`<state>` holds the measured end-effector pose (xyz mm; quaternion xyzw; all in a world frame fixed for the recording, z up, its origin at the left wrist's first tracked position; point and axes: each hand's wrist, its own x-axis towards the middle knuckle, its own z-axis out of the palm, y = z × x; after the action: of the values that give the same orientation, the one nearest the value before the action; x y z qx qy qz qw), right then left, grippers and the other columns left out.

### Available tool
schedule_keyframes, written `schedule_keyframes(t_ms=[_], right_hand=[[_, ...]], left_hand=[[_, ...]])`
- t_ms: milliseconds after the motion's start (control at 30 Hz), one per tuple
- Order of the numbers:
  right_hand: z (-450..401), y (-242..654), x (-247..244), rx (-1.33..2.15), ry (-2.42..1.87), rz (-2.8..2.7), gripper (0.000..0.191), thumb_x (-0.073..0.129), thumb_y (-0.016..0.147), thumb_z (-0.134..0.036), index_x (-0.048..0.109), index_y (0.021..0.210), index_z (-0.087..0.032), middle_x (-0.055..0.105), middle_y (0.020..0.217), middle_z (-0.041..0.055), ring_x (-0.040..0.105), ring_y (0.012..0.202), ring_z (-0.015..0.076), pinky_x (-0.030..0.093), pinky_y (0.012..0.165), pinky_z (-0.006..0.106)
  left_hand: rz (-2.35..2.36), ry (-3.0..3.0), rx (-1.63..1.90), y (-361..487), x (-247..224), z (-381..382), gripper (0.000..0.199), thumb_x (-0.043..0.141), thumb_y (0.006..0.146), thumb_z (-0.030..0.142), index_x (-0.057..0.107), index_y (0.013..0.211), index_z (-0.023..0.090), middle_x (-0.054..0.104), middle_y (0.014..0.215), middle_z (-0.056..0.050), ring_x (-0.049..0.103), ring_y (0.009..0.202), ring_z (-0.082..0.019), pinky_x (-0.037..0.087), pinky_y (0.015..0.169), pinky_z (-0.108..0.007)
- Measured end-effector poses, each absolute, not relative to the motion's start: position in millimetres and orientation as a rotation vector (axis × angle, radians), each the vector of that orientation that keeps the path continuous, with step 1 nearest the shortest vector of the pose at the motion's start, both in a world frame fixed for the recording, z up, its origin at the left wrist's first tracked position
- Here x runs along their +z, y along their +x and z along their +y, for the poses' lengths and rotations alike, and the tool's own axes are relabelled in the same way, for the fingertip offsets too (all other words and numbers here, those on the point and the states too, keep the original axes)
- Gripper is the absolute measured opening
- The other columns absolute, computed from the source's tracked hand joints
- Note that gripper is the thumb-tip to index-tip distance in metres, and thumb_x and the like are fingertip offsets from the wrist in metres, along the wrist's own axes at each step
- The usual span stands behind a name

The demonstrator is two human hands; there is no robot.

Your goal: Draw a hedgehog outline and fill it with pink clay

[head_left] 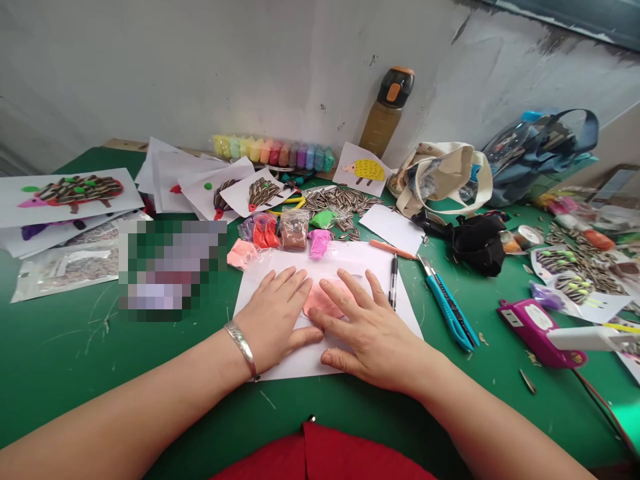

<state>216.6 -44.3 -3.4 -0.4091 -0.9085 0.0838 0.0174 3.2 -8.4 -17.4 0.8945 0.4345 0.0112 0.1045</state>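
A flat patch of salmon-pink modelling clay (327,300) lies on a white sheet of paper (300,363). My right hand (363,327) rests over the clay with its fingers spread, some fingertips touching it. Flat on the paper to the left is my left hand (277,313), fingers stretched out and reaching the clay's left edge; a silver bracelet circles that wrist. Beyond the paper sit bags of brown clay (295,229) and red clay (265,231), with lumps of magenta clay (320,243) and pink clay (243,253). A black pen (393,281) lies at the paper's right side.
A blue box cutter (450,303) lies right of the paper, near a magenta glue gun (543,333). Sunflower seeds (345,203) are heaped behind. Seed-covered hedgehog pictures (80,193) lie at the left. A bottle (387,113) and a cloth bag (445,177) stand by the wall.
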Motion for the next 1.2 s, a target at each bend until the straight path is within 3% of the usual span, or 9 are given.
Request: schedule_keyframes(t_ms=[233, 467, 700, 900, 1067, 1200], right_hand=[[-43, 219, 0, 0.311, -1.328, -2.775, 0.062, 0.035, 0.092, -0.061, 0.031, 0.148, -0.034, 0.011, 0.160, 0.0098, 0.005, 0.145, 0.0371, 0.009, 0.110, 0.067], [-43, 215, -3, 0.379, -1.245, -2.825, 0.063, 0.034, 0.091, -0.064, 0.036, 0.145, -0.033, 0.026, 0.156, 0.0098, 0.009, 0.144, 0.0392, 0.005, 0.108, 0.071], [-42, 222, -2, 0.295, -1.314, -2.777, 0.062, 0.038, 0.089, -0.065, 0.036, 0.145, -0.036, 0.013, 0.160, 0.0084, 0.004, 0.144, 0.0387, 0.007, 0.109, 0.069], [-42, 227, -3, 0.345, -1.256, -2.845, 0.067, 0.043, 0.086, -0.067, 0.037, 0.145, -0.035, 0.025, 0.157, 0.0084, 0.010, 0.143, 0.0399, 0.007, 0.108, 0.070], [-43, 232, 0, 0.281, -1.284, -2.777, 0.066, 0.043, 0.085, -0.068, 0.037, 0.144, -0.039, 0.013, 0.160, 0.0068, 0.005, 0.144, 0.0391, 0.006, 0.108, 0.069], [-42, 233, 1, 0.361, -1.247, -2.835, 0.067, 0.043, 0.084, -0.070, 0.039, 0.143, -0.038, 0.025, 0.157, 0.0068, 0.011, 0.143, 0.0405, 0.007, 0.108, 0.071]], left_hand=[[1.258, 2.615, 0.081, 4, -17, -8, 0.072, 0.059, 0.083, 0.056, 0.045, 0.136, 0.009, 0.043, 0.145, -0.019, 0.031, 0.137, -0.036, 0.025, 0.111, -0.057], [1.249, 2.629, 0.090, 2, -18, -9, 0.074, 0.059, 0.083, 0.058, 0.046, 0.136, 0.009, 0.043, 0.144, -0.019, 0.032, 0.137, -0.036, 0.025, 0.111, -0.057], [1.265, 2.618, 0.015, 3, -16, -8, 0.077, 0.059, 0.082, 0.058, 0.043, 0.138, 0.008, 0.040, 0.147, -0.019, 0.029, 0.138, -0.036, 0.024, 0.112, -0.056], [1.260, 2.611, 0.057, 3, -17, -8, 0.076, 0.061, 0.081, 0.058, 0.044, 0.137, 0.009, 0.041, 0.146, -0.018, 0.030, 0.138, -0.036, 0.024, 0.112, -0.056], [1.257, 2.597, 0.069, 4, -16, -9, 0.076, 0.061, 0.081, 0.058, 0.045, 0.137, 0.009, 0.042, 0.145, -0.019, 0.030, 0.137, -0.038, 0.025, 0.111, -0.058], [1.237, 2.600, 0.108, 3, -16, -8, 0.073, 0.061, 0.081, 0.057, 0.046, 0.136, 0.011, 0.043, 0.144, -0.018, 0.031, 0.137, -0.037, 0.025, 0.111, -0.058]])
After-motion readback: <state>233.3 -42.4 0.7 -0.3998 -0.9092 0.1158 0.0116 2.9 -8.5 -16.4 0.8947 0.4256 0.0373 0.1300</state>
